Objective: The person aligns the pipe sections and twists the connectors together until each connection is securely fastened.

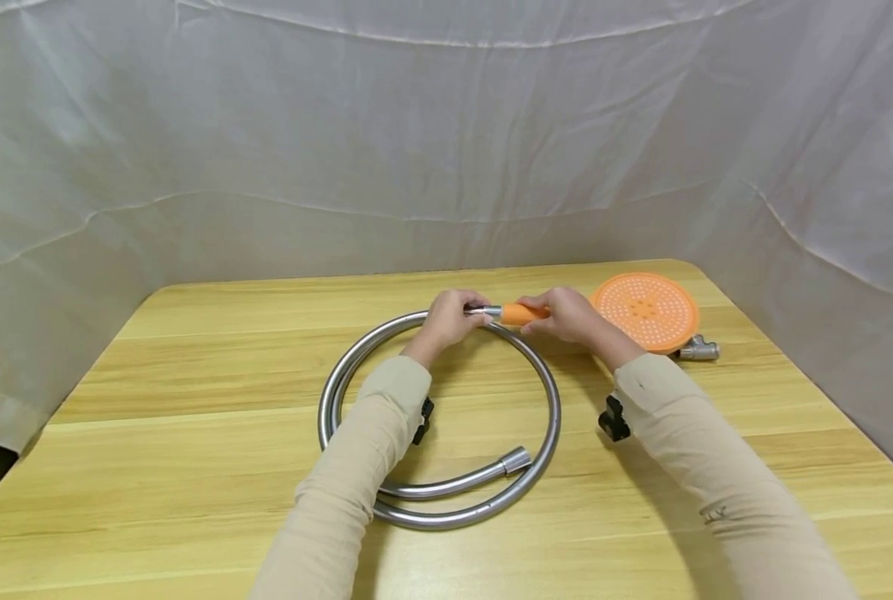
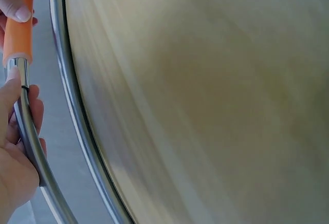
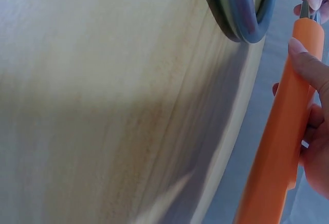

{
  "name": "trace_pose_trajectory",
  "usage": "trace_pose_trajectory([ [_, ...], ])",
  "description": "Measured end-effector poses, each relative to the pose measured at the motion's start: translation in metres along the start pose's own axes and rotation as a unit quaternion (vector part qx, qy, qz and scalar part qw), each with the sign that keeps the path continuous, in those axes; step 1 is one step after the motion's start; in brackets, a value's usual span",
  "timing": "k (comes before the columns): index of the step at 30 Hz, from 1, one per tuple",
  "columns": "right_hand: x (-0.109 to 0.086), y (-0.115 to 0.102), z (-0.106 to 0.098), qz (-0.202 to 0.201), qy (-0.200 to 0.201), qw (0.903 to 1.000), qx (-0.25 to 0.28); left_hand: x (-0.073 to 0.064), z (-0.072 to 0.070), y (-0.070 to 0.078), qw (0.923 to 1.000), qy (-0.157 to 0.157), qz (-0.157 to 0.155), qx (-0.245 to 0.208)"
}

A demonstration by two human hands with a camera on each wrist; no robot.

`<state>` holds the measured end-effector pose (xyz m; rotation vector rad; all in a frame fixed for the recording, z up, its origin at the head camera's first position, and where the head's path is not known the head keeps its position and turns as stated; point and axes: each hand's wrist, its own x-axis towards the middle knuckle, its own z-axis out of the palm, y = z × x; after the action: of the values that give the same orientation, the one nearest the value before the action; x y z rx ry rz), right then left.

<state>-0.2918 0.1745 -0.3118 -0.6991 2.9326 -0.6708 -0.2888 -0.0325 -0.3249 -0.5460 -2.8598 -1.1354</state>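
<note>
An orange shower head (image 1: 634,310) with a round perforated face is at the back right of the table. My right hand (image 1: 569,317) grips its orange handle (image 3: 275,131), thumb along the near side. At the handle's end, the left hand (image 1: 449,319) pinches the metal connector (image 2: 24,72) of a silver shower hose (image 1: 554,408). Connector and handle end are in line and meet in the left wrist view; the thread inside is hidden. The hose lies coiled on the table below both hands, its other end, a flared metal nut (image 1: 516,459), toward the front.
A small metal fitting (image 1: 701,348) lies beside the shower head at the right. The wooden table (image 1: 191,467) is backed by a pale hanging sheet (image 1: 416,133) on its far side and both flanks. Black wrist mounts (image 1: 614,419) show under the sleeves.
</note>
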Motion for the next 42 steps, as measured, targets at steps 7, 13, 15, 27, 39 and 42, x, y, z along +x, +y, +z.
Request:
trace_pose_trajectory([
  [7, 0.004, 0.001, 0.002, -0.009, -0.002, 1.0, -0.002, 0.001, -0.001, -0.002, 0.9999, -0.006, 0.009, 0.006],
  [13, 0.007, 0.004, 0.004, -0.015, -0.011, 0.9998, 0.004, 0.002, -0.001, -0.004, 0.9998, -0.008, 0.006, 0.017],
  [15, 0.009, 0.004, 0.006, -0.011, -0.016, 0.9998, 0.006, 0.002, -0.001, -0.004, 0.9998, -0.01, 0.002, 0.019],
  [27, 0.017, 0.005, 0.009, -0.009, -0.027, 0.9996, 0.008, 0.005, -0.004, -0.005, 0.9992, -0.025, -0.01, 0.031],
  [39, 0.019, 0.009, 0.012, -0.009, -0.028, 0.9995, 0.012, 0.006, -0.003, -0.002, 0.9981, -0.037, -0.023, 0.044],
  [42, 0.019, 0.011, 0.012, -0.01, -0.029, 0.9994, 0.017, 0.007, -0.002, -0.002, 0.9977, -0.04, -0.027, 0.047],
])
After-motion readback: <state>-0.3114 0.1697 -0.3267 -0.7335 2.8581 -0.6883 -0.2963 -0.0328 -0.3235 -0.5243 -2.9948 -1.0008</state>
